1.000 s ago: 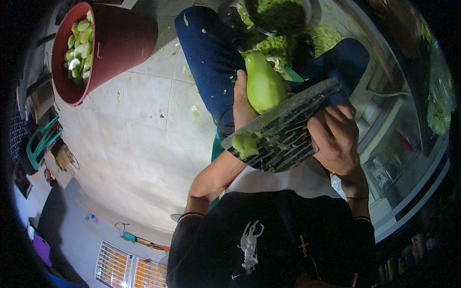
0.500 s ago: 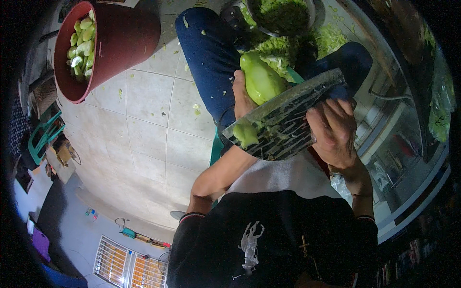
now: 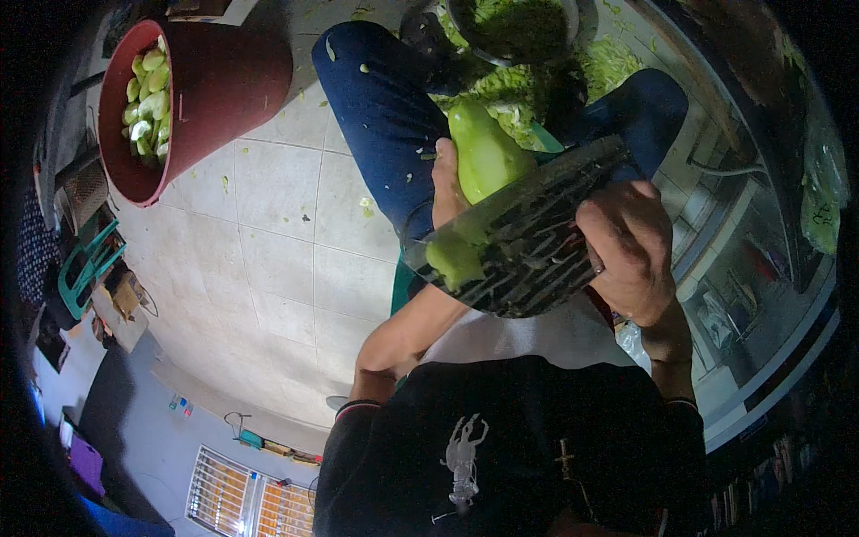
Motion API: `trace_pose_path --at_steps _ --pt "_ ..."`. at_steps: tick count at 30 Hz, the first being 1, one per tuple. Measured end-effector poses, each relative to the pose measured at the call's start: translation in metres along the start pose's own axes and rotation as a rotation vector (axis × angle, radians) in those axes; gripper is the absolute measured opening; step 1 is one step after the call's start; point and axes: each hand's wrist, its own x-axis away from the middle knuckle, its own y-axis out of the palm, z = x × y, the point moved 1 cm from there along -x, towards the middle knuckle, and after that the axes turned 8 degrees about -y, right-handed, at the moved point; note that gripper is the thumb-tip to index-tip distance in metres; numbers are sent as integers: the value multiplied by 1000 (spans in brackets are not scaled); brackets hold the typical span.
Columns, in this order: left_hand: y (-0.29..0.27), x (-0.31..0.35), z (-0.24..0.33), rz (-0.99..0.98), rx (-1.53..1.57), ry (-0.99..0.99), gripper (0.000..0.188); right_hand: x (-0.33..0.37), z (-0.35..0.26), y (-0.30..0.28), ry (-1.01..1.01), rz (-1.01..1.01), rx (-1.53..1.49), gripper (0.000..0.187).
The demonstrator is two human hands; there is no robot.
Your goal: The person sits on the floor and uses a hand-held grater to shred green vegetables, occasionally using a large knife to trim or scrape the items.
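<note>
A pale green, partly peeled fruit that looks like a green papaya (image 3: pixel 483 148) rests in my left hand (image 3: pixel 445 183), whose thumb shows along its left side. The blade hides the rest of that hand. My right hand (image 3: pixel 629 246) is closed round the grip of a broad cleaver (image 3: pixel 528 242), its wide dark face wet and streaked. Along its upper edge, the blade crosses the lower end of the papaya. A piece of green peel (image 3: pixel 455 259) clings to the blade's left part.
A red bucket (image 3: pixel 210 98) of peeled pale green fruit lies tilted at far left. Beyond my knees (image 3: pixel 362 98) are a metal bowl (image 3: pixel 573 27) and heaps of green peelings (image 3: pixel 608 67). Scraps dot the tiled floor (image 3: pixel 277 206). A glass-sided case (image 3: pixel 743 277) stands at right.
The cleaver and my right hand have moved slightly down, away from the papaya's top. My left hand keeps its hold, and the view has shifted a little.
</note>
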Motion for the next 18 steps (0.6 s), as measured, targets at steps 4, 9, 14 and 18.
trace_pose_path --at_steps 4,9,14,18 --pt "-10 1 1 -247 147 -125 53 -7 -2 -2 -3 22 17 23" --pt "-2 4 2 16 -118 32 54 -2 -4 -4 -14 -39 10 26" --pt "1 8 1 104 -106 33 53 -4 -1 0 3 4 -5 26" --pt "13 12 -8 145 -98 173 51 9 23 16 185 -17 113 31"
